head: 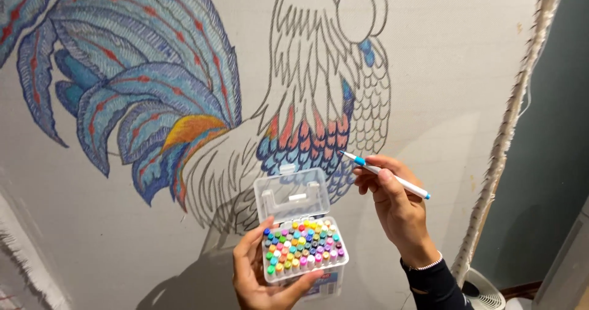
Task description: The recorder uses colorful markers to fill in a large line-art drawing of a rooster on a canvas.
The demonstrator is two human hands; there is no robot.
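While the long tail plumes of the rooster drawing on the pale canvas are already filled with blue, teal, red and a patch of orange-yellow, much of the bird stands as bare outline: the neck hackles, the scaled breast on the right, the head at the top edge and the grey strokes low on the body carry no colour beyond a few blue touches. A band of red, orange and blue feathers across the middle looks partly done, and that, as I judge it, is where the colouring stands now. Clenched in a writing grip, the right hand pinches a white marker with a blue tip between thumb and fingers, its point touching or just beside the blue edge of that band. Cupped from below, the left hand grasps a clear plastic marker case, thumb on the near rim and fingers along the left side; its hinged lid stands open toward the canvas, and rows of many-coloured marker caps fill it
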